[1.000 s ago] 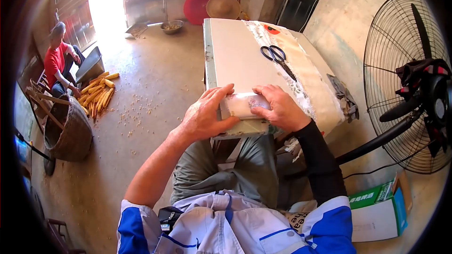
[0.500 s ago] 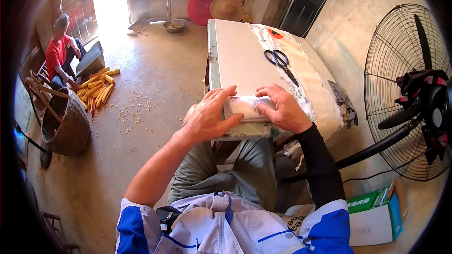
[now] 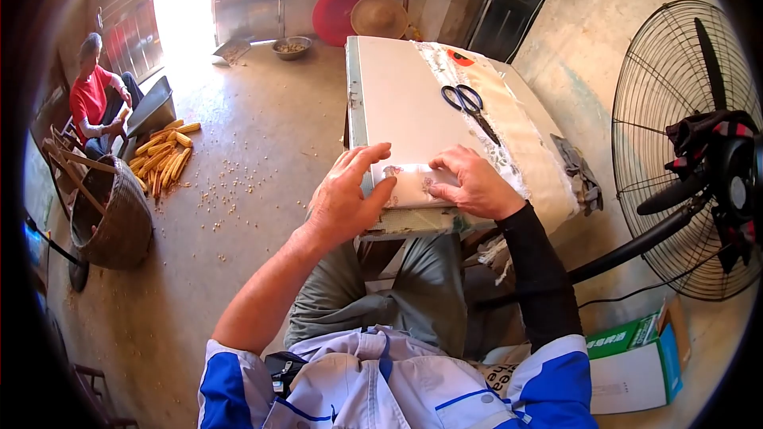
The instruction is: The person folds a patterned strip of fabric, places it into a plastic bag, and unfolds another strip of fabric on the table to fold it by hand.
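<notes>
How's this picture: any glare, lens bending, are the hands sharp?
In the head view, the bright doorway is blown out to white, with glare on the grey concrete floor; black rounded corners suggest fisheye bending; the bare left hand and bare right hand look fairly sharp, but detail on the pale patterned piece is unclear.

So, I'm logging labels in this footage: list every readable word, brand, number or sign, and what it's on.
"rea", "he": partial words on the beige fabric; the rest is hidden.
Chinese characters on the green-and-white carton: too blurred to read with certainty.
Faint print on its white side: too small.
</notes>
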The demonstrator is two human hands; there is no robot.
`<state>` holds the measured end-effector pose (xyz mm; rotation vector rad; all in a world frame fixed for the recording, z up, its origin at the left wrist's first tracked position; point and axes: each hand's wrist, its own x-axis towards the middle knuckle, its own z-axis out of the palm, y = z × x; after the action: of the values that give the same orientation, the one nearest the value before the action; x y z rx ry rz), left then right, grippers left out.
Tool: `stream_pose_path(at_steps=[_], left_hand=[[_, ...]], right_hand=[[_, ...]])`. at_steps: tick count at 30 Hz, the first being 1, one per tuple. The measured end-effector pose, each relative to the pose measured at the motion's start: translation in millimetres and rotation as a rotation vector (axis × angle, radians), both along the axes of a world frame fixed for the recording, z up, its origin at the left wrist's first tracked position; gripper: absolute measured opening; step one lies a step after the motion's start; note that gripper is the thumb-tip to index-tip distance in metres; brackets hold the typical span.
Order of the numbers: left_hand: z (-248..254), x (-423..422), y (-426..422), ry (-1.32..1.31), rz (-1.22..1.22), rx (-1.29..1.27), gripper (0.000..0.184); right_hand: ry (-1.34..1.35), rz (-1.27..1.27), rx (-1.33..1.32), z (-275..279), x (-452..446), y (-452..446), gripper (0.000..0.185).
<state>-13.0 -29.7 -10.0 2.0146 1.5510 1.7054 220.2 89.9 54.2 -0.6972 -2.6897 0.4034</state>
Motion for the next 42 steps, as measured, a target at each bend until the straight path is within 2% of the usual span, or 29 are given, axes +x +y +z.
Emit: stream_pose_path(at_steps=[2,5,8,11,14,17,18,20,22,23,26,27,30,35,38,40,42], left_hand=[[-3.2,-6.1,7.8,-0.073,-0.043,0.008,0.04],[10.7,-16.5,17.8,-0.22,-0.164,-0.25,0.035],[24.2,-19.9,26.7,-0.138,-0.246,-0.33,0.032],[29.4,-16.8,22.7,0.045,-0.218,-0.313,0.029],[31.8,-10.2,6.3,0.083,-0.204,-0.28,0.027],[37.7,-1.5,-16.4,0.045,-0.262,-0.431,0.028],[38.5,0.7,-19.5,0.045,-0.278,-0.475,0.03],[34.8,1.1,-17.3,0.141,-0.271,-0.358,0.028],[32.3,1.9,-11.9,0.189,-0.233,-0.155,0.027],[34.5,-0.6,-7.8,0.2,-0.235,-0.145,0.029],[29.3,-7.7,20.8,0.282,-0.213,0.019,0.029],[29.5,-8.5,29.2,0.254,-0.241,-0.013,0.032],[21.7,-7.6,52.9,0.265,-0.267,0.001,0.034],[14.4,-8.1,57.8,0.253,-0.283,-0.127,0.03],[20.9,-4.6,48.5,0.242,-0.287,-0.155,0.029],[28.4,-1.2,40.8,0.265,-0.315,-0.175,0.029],[28.4,-0.7,45.9,0.295,-0.229,-0.065,0.031]], right_hand=[[0.011,-0.019,-0.029,2.7,-1.9,-3.0,0.041],[0.079,0.024,0.0,-3.4,-1.5,-3.7,0.036],[0.162,0.086,0.156,-19.0,0.2,-4.8,0.03],[0.17,0.024,0.289,-28.9,-0.1,-11.9,0.03],[0.165,-0.056,0.571,-16.1,-4.5,-24.4,0.031],[0.184,-0.178,0.537,-16.2,-5.6,-20.2,0.031],[0.225,-0.186,0.415,-18.9,-4.5,-18.6,0.031],[0.301,-0.199,0.171,-24.7,-1.2,-14.5,0.032],[0.335,-0.179,0.064,-19.7,4.6,-24.4,0.037],[0.35,-0.166,0.009,-16.6,7.1,-32.2,0.039],[0.349,0.004,0.228,-9.3,9.9,-62.4,0.05],[0.244,-0.015,0.315,-12.1,11.1,-70.9,0.058],[0.143,-0.015,0.313,-23.8,7.9,-79.1,0.057],[0.162,-0.04,0.33,-30.1,12.0,-45.3,0.043],[0.186,-0.069,0.481,-36.1,18.3,-14.0,0.04],[0.208,-0.18,0.501,-41.6,23.7,0.0,0.041],[0.273,-0.273,0.47,-44.0,28.5,8.4,0.044]])
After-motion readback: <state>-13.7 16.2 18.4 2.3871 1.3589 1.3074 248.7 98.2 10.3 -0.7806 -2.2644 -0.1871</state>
